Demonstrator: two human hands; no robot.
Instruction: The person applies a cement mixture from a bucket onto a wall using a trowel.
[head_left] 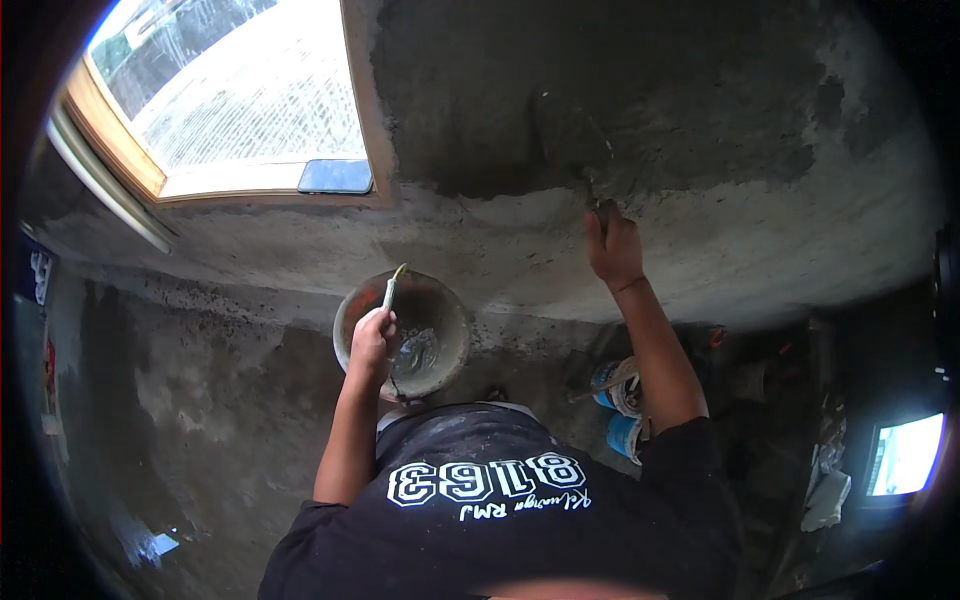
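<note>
From my remote end, I see the left forearm (345, 440) slanting slightly inward, the left hand (369, 348) closed with its fingers (384, 322) curled. I have the right arm (660, 345) reaching farther forward, angled inward too, its right hand (615, 248) closed in a grip.

daylight glares through the upper-left window (250, 100); the rest is dim, edges curved.

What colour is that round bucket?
The bucket looks mostly grey, with reddish-orange patches inside; head view.
</note>
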